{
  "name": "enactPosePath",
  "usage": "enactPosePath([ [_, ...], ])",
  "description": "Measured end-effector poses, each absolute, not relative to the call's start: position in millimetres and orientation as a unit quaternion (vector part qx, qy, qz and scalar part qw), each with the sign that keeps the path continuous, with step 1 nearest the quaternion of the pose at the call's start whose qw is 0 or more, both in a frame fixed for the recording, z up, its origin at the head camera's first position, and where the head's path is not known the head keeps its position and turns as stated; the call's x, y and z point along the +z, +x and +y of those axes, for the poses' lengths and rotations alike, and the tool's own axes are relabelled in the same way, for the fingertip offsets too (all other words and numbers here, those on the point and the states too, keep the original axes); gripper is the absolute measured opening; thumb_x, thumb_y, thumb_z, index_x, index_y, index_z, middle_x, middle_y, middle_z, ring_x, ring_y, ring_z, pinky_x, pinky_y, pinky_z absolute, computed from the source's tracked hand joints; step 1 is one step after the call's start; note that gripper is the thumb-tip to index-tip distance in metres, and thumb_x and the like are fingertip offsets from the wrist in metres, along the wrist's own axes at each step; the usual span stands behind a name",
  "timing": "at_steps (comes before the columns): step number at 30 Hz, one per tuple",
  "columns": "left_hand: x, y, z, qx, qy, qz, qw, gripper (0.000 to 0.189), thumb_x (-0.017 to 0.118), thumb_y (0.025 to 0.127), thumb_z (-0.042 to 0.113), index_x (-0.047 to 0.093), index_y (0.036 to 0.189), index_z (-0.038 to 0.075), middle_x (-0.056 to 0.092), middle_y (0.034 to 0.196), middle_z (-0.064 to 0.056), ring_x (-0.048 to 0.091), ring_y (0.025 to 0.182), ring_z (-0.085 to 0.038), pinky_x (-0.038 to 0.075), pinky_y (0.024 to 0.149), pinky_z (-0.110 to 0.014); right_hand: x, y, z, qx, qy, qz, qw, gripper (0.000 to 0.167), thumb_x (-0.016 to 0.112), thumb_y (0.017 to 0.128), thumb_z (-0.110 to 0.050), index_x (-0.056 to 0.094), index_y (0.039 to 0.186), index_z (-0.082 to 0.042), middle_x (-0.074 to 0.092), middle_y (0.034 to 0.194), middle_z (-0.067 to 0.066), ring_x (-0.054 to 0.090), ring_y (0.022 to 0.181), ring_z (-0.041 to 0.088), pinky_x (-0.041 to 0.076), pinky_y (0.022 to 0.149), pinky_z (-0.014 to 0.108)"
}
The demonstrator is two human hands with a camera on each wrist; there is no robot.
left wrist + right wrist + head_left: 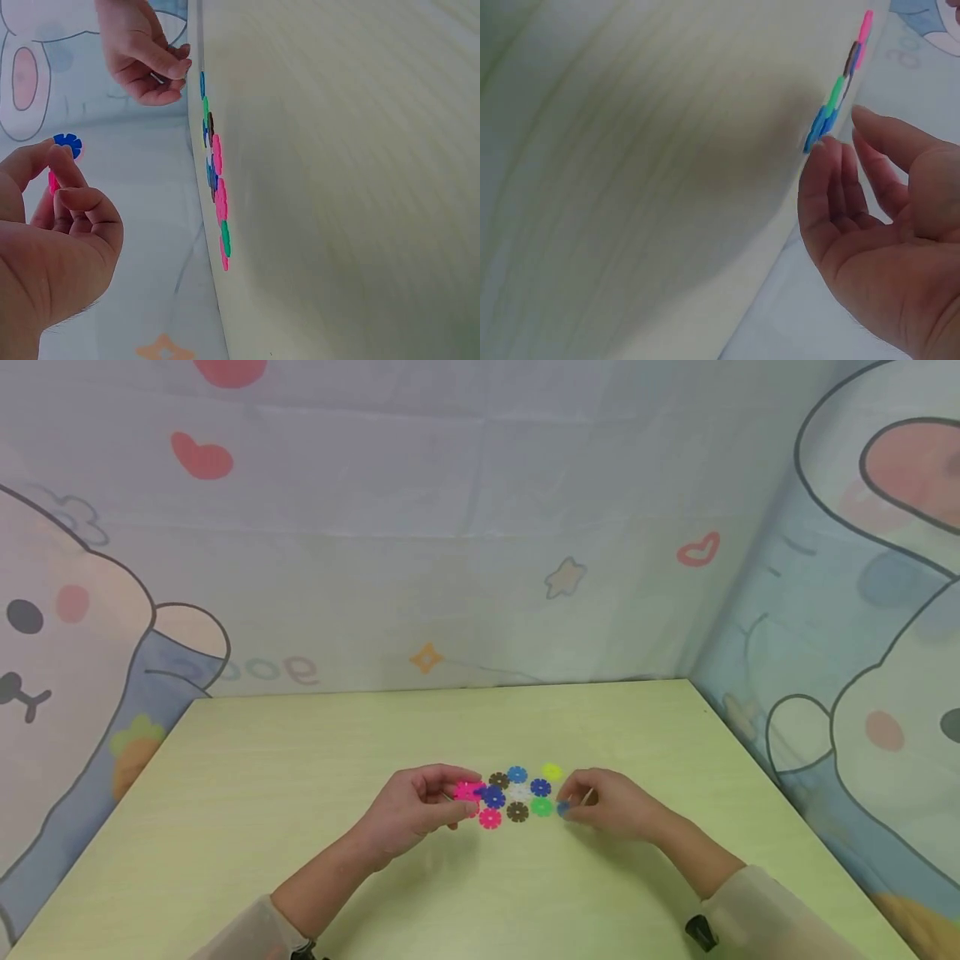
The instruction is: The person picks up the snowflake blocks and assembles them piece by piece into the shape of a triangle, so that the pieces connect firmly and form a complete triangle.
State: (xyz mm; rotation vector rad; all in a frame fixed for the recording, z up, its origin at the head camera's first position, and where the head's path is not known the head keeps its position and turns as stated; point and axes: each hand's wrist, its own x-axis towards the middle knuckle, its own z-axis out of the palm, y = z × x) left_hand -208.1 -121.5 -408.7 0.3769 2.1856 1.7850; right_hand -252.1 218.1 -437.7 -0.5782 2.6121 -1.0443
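My left hand [408, 810] pinches a pink notched plastic disc [467, 791] joined to a dark blue one [493, 797]. In the left wrist view the blue disc [69, 145] shows past the fingertips, well above the tabletop. My right hand [611, 804] is over the right end of the loose discs, its fingers loosely bent and the thumb apart from them. Right by its fingertips lies a blue disc [562, 808]. Between the hands lie brown [517, 812], green [542, 807], yellow [552, 772], white, pink and blue discs; the left hand hides some.
The discs lie flat on a pale wood-grain table [300, 752]. Behind it hangs a light cloth backdrop [480, 527] with cartoon prints, which continues along both sides. Beige sleeves cover the forearms, and a dark band [701, 933] is at the right wrist.
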Motion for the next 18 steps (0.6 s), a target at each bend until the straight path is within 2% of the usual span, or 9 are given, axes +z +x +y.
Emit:
enactPosePath([
  [8, -410.7, -208.3, -121.5, 0.618, 0.134, 0.761, 0.148, 0.038, 0.087, 0.096, 0.022, 0.078, 0.131, 0.013, 0.077, 0.098, 0.001, 0.07, 0.083, -0.017, 0.061, 0.085, -0.039, -443.3, -255.3, 226.4, -0.35, -0.162, 0.91, 0.152, 0.031, 0.084, 0.097, -0.019, 0.071, 0.123, -0.009, 0.069, 0.104, 0.004, 0.062, 0.091, 0.017, 0.054, 0.076, 0.032],
  [18, -410.1, -208.5, -123.3, 0.61, 0.135, 0.767, 0.148, 0.042, 0.086, 0.097, 0.022, 0.076, 0.135, 0.008, 0.077, 0.102, 0.001, 0.071, 0.082, -0.017, 0.061, 0.085, -0.04, -447.0, -258.0, 222.6, -0.32, -0.169, 0.922, 0.138, 0.023, 0.082, 0.098, -0.016, 0.071, 0.118, -0.013, 0.067, 0.102, 0.002, 0.059, 0.09, 0.017, 0.051, 0.079, 0.035],
])
